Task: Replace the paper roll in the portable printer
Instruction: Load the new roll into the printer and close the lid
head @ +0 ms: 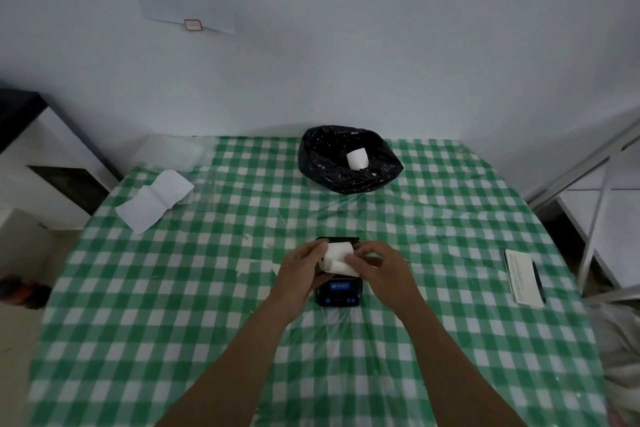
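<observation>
Both hands work over the portable printer at the counter's centre; the left hand has its fingers curled around the paper roll, held just above the printer's open bay, while the right hand pinches the loose leading edge at the roll's 3 o'clock side. To seat it well, I judge: keep the tail pulled free, lower the roll squarely into the bay, leave the tail trailing over the lid edge. A roll lies in the black bag at 12 o'clock; paper slips at 10 o'clock.
</observation>
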